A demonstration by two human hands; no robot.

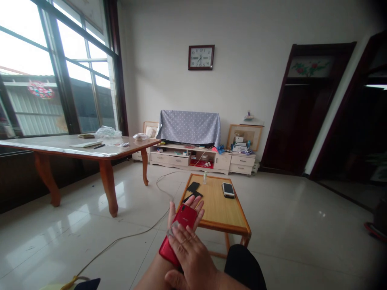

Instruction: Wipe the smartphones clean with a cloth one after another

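Red phone (pixel 185 215) lies lengthwise along upturned left hand (pixel 198 217), fingers spread past its camera end. Right hand (pixel 193 253), flat, fingers nearly together, pins grey cloth (pixel 174 226) to the phone's mid-back.

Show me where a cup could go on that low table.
Bare: the middle of the low yellow wooden table, between black phones at left and a rectangular white phone at right, reaching the near rim. Crowded: the left side, its near corner hidden behind the left hand and red phone. A pale pump bottle stands at the far edge.
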